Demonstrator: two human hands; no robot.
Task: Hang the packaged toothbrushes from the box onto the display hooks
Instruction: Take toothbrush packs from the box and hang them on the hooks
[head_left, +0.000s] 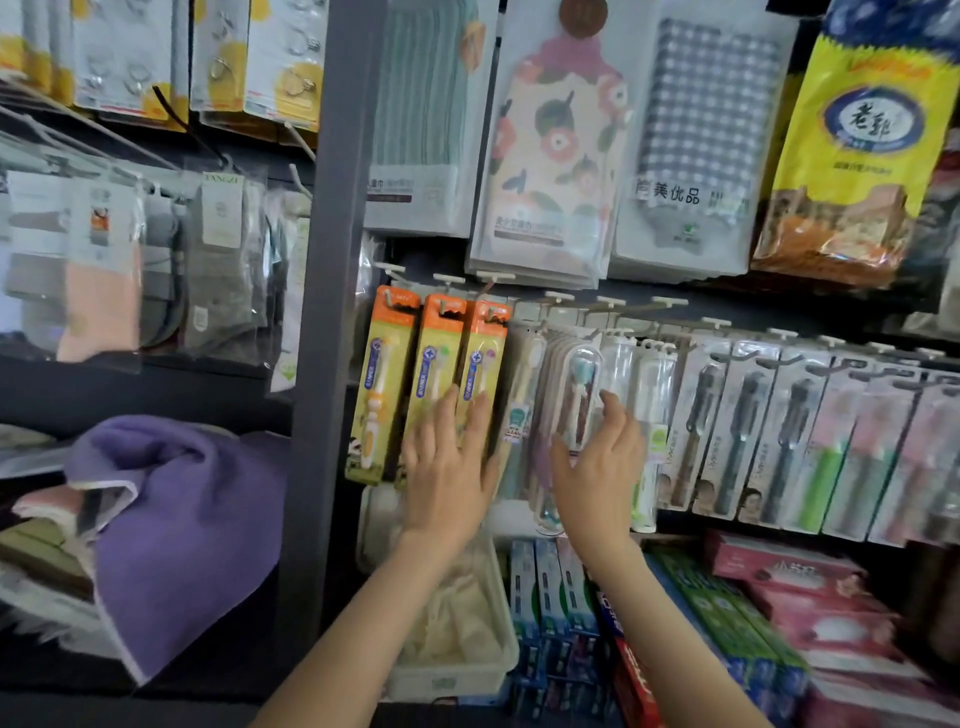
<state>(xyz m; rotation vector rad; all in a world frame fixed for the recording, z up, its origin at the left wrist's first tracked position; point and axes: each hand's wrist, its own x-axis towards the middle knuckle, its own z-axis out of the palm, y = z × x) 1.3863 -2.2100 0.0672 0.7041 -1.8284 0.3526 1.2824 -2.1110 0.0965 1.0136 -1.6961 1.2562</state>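
My left hand (447, 467) lies flat with straight fingers, spread a little, pressing on the lower halves of three orange-and-yellow carded toothbrush packs (434, 374) and holding nothing. These packs hang side by side from white display hooks (451, 280) just right of a grey upright post (332, 312). My right hand (597, 467) is half open beside it, thumb on the left and curved fingers on the right of a clear blister-packed toothbrush (577, 395) that hangs on the next hook along. I cannot tell whether the fingers actually pinch it. Further right hangs a row of grey toothbrushes in clear-fronted packs (743, 431). Below my wrists sit a white plastic tub (447, 680) and blue toothpaste boxes (550, 587), and a purple towel (171, 519) lies to the left.
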